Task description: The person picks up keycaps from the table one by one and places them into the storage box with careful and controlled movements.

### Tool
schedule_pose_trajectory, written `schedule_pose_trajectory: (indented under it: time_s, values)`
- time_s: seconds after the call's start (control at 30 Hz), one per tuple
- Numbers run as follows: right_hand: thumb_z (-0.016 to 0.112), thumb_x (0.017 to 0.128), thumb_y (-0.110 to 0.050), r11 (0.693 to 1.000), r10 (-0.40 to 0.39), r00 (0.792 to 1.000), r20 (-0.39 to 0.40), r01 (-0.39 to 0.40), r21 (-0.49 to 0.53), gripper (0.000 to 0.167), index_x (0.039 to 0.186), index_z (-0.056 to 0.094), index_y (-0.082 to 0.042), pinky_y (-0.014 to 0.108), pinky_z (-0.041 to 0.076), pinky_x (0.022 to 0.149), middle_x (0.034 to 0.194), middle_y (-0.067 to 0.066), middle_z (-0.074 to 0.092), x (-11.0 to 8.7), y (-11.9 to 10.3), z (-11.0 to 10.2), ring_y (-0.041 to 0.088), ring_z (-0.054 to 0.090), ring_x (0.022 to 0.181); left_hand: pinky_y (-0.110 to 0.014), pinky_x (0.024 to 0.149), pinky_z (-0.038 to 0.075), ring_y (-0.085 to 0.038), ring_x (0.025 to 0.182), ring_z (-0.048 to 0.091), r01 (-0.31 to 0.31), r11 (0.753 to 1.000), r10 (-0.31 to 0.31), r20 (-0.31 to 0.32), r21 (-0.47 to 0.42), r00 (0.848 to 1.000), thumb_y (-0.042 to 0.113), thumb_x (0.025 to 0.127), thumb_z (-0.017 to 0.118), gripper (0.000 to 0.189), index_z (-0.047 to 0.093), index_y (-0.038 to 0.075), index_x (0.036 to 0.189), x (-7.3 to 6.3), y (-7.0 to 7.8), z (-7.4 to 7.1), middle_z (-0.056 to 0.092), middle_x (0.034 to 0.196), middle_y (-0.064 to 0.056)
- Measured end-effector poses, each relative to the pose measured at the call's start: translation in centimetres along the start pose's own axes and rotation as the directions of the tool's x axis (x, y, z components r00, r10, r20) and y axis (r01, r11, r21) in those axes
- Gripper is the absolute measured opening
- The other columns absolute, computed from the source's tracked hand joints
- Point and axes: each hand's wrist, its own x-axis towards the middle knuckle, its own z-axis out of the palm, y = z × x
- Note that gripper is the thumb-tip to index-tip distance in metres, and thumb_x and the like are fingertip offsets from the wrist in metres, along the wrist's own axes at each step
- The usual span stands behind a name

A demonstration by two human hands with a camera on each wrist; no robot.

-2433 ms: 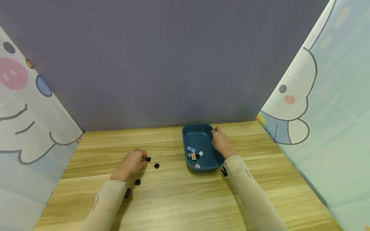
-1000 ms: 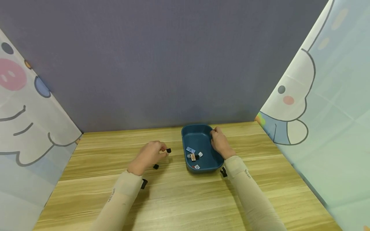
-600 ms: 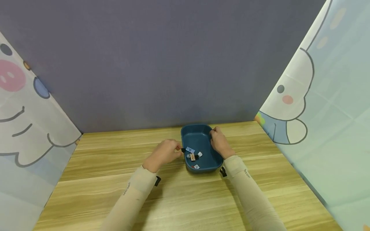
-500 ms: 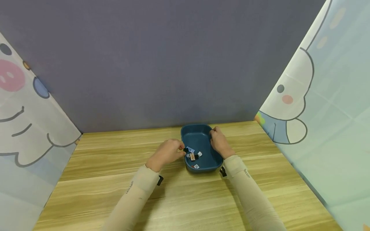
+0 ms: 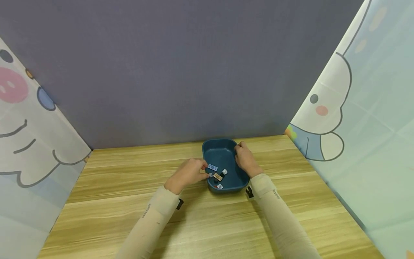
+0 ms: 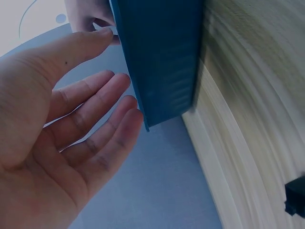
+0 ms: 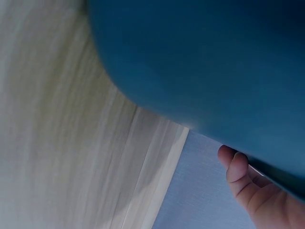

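A blue plastic bin (image 5: 221,155) stands on the table with several small pieces inside. Among them are a light-blue printed piece (image 5: 212,167), an orange printed piece (image 5: 218,176) and a white piece (image 5: 224,172), with dark bits beside them. My left hand (image 5: 187,175) is at the bin's left rim, its thumb and fingers spread apart with nothing between them, as the left wrist view shows. On the opposite side, my right hand (image 5: 246,161) grips the rim, thumb and fingers on either side of the wall (image 7: 200,90).
A small black block (image 6: 296,196) lies on the wooden table (image 5: 113,201), in the left wrist view. Behind the table rises a grey panel (image 5: 181,79). Cartoon-printed curtains (image 5: 375,118) flank both sides.
My left hand picked up a small black block, carried it right to the bin and let go of it inside. The orange piece has turned. The right hand has stayed at the rim.
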Motion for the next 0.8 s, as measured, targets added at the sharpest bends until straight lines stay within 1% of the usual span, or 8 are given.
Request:
schedule_pose_trajectory:
  time_s: [0.13,0.23,0.33,0.43,0.63,0.73,0.8]
  values:
    - [0.064,0.088,0.01,1.0,-0.011,1.0,-0.015,0.011,0.011,0.022,0.11,0.064,0.013,0.046,0.055,0.084,0.114,0.027,0.051,0.0,0.1,0.0,0.04,0.061,0.101,-0.037,0.081,0.054,-0.022,0.093,0.067,0.004,1.0,-0.004,-0.013,-0.012,1.0,0.021,0.087,0.08,0.029,0.073,0.002,0.107,-0.4,-0.3,0.0,0.07,0.101,-0.006]
    - [0.063,0.088,0.01,1.0,-0.021,0.999,-0.024,0.021,0.011,0.021,0.109,0.064,0.013,0.046,0.055,0.083,0.113,0.027,0.051,0.0,0.1,0.2,0.04,0.061,0.1,-0.038,0.081,0.054,-0.023,0.093,0.067,0.0,1.0,0.0,-0.024,-0.006,1.0,0.023,0.087,0.08,0.026,0.074,0.005,0.104,-0.8,-0.8,-0.1,0.07,0.101,-0.006]
    - [0.062,0.088,0.011,0.999,-0.029,0.999,-0.028,0.029,0.013,0.02,0.108,0.064,0.013,0.045,0.055,0.083,0.112,0.027,0.051,-0.1,0.1,0.3,0.039,0.061,0.099,-0.037,0.081,0.054,-0.021,0.094,0.066,0.029,1.0,-0.029,-0.022,-0.002,0.999,0.025,0.087,0.08,0.025,0.074,0.008,0.105,-1.6,-1.4,-0.2,0.07,0.102,-0.005]
    - [0.063,0.087,0.011,1.0,-0.028,0.999,-0.026,0.028,0.009,0.021,0.108,0.064,0.013,0.045,0.055,0.081,0.112,0.027,0.051,-0.1,0.1,0.4,0.039,0.061,0.098,-0.037,0.081,0.054,-0.021,0.094,0.066,0.076,0.997,-0.077,-0.018,-0.011,0.997,0.023,0.088,0.079,0.026,0.073,0.008,0.108,-2.7,-2.3,-0.3,0.07,0.102,-0.004]
    - [0.064,0.088,0.01,1.0,-0.015,1.0,-0.018,0.015,0.005,0.021,0.109,0.063,0.012,0.046,0.055,0.079,0.114,0.027,0.05,-0.2,0.1,0.2,0.039,0.062,0.097,-0.039,0.081,0.054,-0.024,0.097,0.066,0.179,0.982,-0.178,0.009,-0.056,0.984,0.018,0.089,0.078,0.027,0.072,0.008,0.114,-5.0,-3.9,-0.8,0.069,0.109,-0.005]
    - [0.064,0.088,0.009,1.0,-0.016,1.0,-0.014,0.016,-0.001,0.021,0.11,0.063,0.013,0.046,0.055,0.08,0.114,0.027,0.05,-0.1,0.1,0.2,0.039,0.062,0.097,-0.039,0.079,0.055,-0.025,0.096,0.066,0.211,0.975,-0.21,0.016,-0.071,0.978,0.017,0.09,0.078,0.027,0.072,0.007,0.114,-6.0,-4.5,-1.0,0.068,0.109,-0.006]
    - [0.064,0.088,0.009,1.0,-0.017,1.0,-0.011,0.017,-0.006,0.022,0.11,0.063,0.013,0.046,0.056,0.079,0.114,0.028,0.05,-0.1,0.1,0.2,0.039,0.062,0.097,-0.039,0.077,0.055,-0.025,0.095,0.066,0.223,0.973,-0.223,0.014,-0.064,0.975,0.017,0.089,0.078,0.027,0.072,0.006,0.113,-6.5,-4.7,-1.1,0.069,0.108,-0.006]
